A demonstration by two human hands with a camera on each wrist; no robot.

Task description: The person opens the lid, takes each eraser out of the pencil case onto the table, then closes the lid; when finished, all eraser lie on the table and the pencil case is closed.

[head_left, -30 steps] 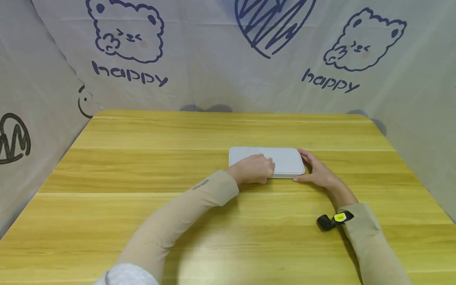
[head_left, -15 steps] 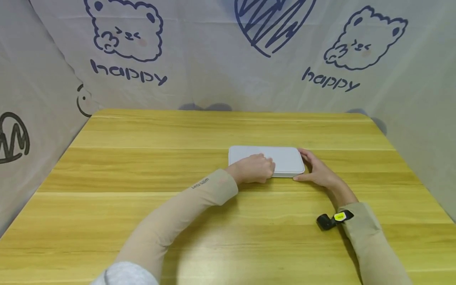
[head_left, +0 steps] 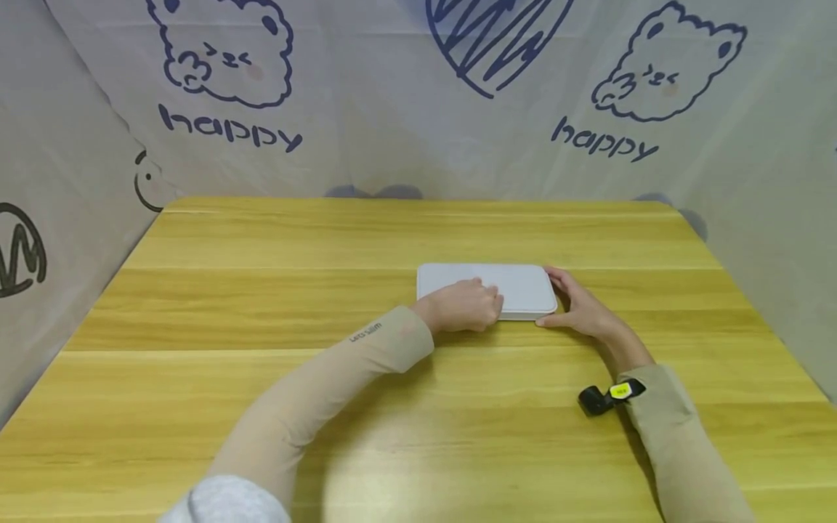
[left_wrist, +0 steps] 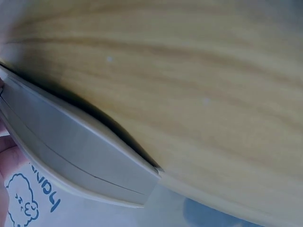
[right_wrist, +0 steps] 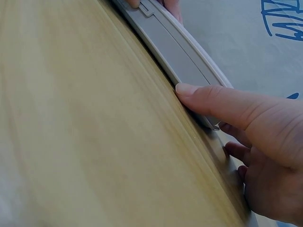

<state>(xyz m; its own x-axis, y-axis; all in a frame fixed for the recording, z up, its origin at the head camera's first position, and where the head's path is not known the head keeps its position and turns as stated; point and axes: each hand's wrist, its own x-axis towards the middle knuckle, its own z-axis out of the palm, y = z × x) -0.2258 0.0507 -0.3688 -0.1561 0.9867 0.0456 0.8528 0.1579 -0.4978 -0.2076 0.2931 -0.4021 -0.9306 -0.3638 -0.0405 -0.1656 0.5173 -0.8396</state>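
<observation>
A flat white rectangular case (head_left: 523, 287) with rounded corners lies on the wooden table, its lid down. My left hand (head_left: 461, 305) reaches over its front edge with fingers curled on the lid. In the right wrist view, the left thumb (right_wrist: 133, 3) touches a small latch (right_wrist: 150, 9) on the case's front side. My right hand (head_left: 585, 309) grips the right end, with its thumb (right_wrist: 213, 97) against the front side and fingers around the back corner. A thin seam runs along the front side (left_wrist: 85, 146) in the left wrist view. Part of the lid is hidden under the left hand.
The wooden table (head_left: 216, 290) extends around the case on every side. A white cloth (head_left: 392, 131) with printed bears and a heart hangs behind its far edge. A black wrist camera (head_left: 593, 401) sits by the right sleeve (head_left: 673, 428).
The head view has tilted slightly, so everything sits a little higher in it. Both hands keep the same places on the case, and the lid stays down.
</observation>
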